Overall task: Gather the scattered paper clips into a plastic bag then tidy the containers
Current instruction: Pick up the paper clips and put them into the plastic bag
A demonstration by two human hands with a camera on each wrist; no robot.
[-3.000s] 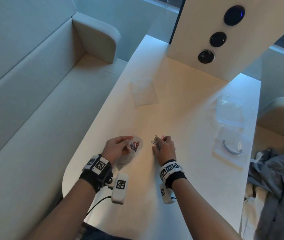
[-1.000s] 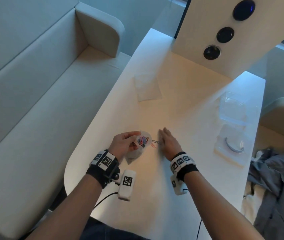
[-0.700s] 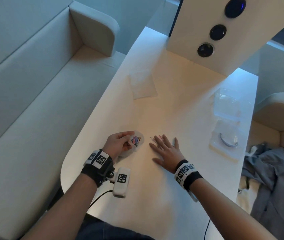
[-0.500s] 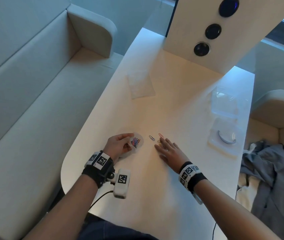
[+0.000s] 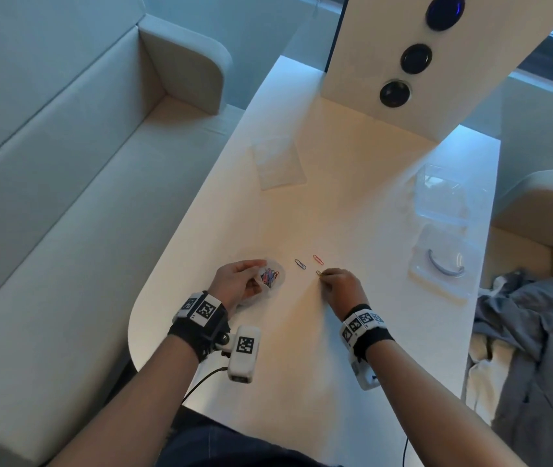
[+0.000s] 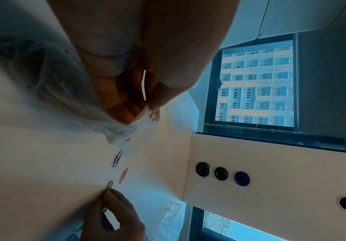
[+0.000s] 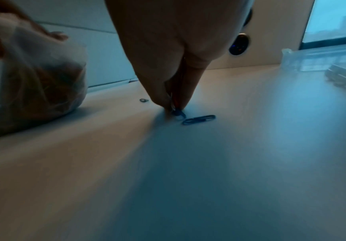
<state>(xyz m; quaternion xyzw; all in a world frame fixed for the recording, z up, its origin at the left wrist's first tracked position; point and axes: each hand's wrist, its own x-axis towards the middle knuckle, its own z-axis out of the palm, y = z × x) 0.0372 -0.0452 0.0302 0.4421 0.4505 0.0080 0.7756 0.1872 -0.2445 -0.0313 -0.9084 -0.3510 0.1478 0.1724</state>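
Yellow clip (image 5: 319,273) pinched off the desk (image 5: 336,203) by the right hand (image 5: 341,286); next, drop it into the plastic bag (image 5: 270,281) the left hand (image 5: 238,281) grips.

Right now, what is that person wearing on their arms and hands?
Both hands are bare, the left hand and the right hand, and so are the forearms, with no sleeves. Each wrist carries a black wristband topped by white tags printed with black square codes. A small white camera block bearing the same kind of code hangs from each wrist, with a thin black cable trailing off.
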